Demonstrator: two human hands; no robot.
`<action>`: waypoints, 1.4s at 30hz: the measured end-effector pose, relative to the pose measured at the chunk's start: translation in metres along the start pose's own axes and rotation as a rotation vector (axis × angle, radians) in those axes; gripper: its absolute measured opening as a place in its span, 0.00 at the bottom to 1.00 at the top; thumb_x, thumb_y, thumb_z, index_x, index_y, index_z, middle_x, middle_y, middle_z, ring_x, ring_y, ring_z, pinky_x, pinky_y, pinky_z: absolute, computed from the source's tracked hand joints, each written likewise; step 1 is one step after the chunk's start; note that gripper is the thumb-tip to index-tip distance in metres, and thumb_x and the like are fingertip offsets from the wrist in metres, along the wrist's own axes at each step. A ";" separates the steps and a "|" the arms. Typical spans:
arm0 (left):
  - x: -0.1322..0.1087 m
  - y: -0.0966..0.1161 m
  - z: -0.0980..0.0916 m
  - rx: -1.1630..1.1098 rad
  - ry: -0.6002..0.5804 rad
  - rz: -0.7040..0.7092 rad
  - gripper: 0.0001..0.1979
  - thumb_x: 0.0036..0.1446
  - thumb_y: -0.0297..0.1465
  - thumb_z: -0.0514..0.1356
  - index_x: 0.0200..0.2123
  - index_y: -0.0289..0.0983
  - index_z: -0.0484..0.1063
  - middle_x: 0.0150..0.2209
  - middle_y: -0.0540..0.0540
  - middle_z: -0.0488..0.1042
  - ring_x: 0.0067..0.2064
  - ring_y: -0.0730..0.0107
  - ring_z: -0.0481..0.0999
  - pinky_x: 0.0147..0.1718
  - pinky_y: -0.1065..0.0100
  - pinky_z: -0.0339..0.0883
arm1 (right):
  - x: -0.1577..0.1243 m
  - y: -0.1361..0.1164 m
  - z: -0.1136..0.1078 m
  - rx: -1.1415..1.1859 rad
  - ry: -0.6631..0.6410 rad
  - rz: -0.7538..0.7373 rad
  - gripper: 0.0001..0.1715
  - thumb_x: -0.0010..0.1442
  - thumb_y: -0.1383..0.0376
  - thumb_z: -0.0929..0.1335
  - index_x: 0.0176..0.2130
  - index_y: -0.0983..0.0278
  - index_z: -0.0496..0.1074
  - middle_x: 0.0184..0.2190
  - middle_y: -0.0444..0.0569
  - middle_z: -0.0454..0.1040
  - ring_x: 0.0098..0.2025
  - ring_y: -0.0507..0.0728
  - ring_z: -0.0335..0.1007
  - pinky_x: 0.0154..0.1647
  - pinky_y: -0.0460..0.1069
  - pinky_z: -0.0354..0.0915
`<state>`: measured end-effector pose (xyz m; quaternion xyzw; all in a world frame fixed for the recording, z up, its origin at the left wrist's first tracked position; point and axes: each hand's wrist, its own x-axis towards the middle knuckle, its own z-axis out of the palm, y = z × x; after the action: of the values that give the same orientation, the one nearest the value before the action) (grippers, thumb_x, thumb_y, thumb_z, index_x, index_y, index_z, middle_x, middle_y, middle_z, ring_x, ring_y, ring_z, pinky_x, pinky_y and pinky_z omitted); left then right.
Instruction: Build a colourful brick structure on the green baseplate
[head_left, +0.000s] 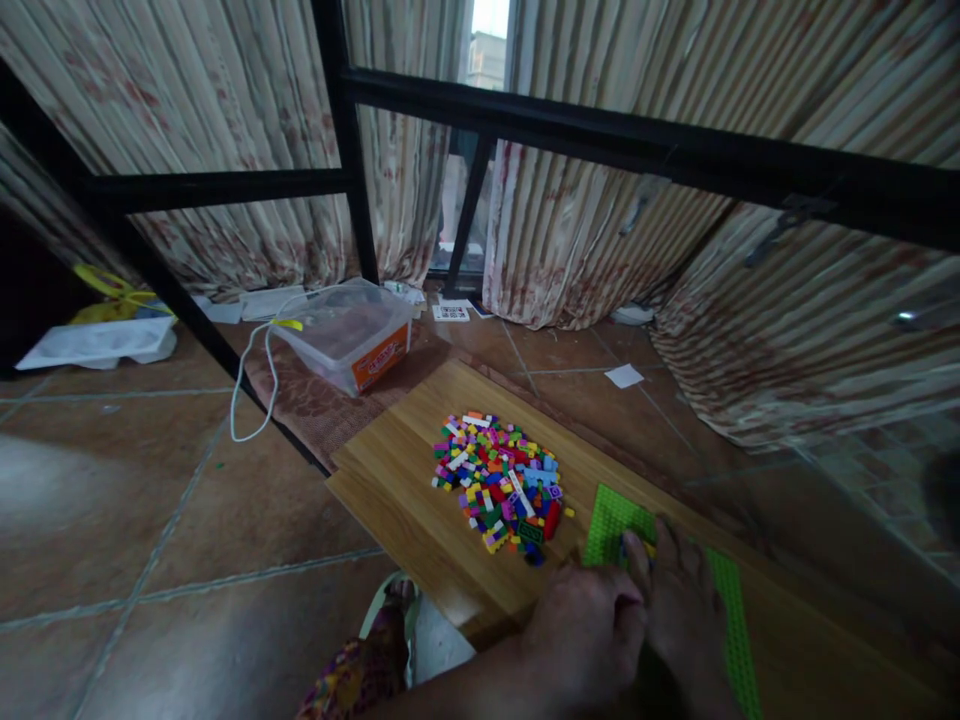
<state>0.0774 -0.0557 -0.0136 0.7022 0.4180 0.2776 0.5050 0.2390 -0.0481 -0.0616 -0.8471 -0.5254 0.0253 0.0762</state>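
A green studded baseplate (733,620) lies on the wooden bench top, partly covered by my hands. My right hand (686,610) rests over its middle, fingers stretched forward across the studs. Small toy building bricks (649,550), yellow and blue, peek out by its thumb and fingertips. Against its near left side is my left hand (585,625), fingers curled closed near the plate's edge; whatever they hold is hidden. Left of the plate spreads a loose pile of colourful building bricks (499,475), among them red, white, blue, pink and green ones.
The wooden bench (405,480) extends under the pile and plate. Beyond its far end, a clear plastic box (345,325) with an orange label stands on a brown mat. Black metal bars (525,105) cross ahead, before patterned curtains (570,230). A sandalled foot (397,595) is below.
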 end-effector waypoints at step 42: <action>-0.070 -0.032 -0.024 0.509 -0.011 -0.076 0.08 0.55 0.25 0.55 0.36 0.38 0.72 0.34 0.48 0.77 0.37 0.68 0.76 0.37 0.71 0.64 | -0.040 0.036 -0.037 0.929 0.234 0.190 0.28 0.61 0.54 0.58 0.51 0.67 0.72 0.53 0.60 0.73 0.55 0.62 0.68 0.58 0.57 0.60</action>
<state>0.0133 -0.1004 -0.0334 0.7919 0.4978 0.1408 0.3243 0.2578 -0.1032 -0.0323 -0.7650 -0.3669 0.1685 0.5018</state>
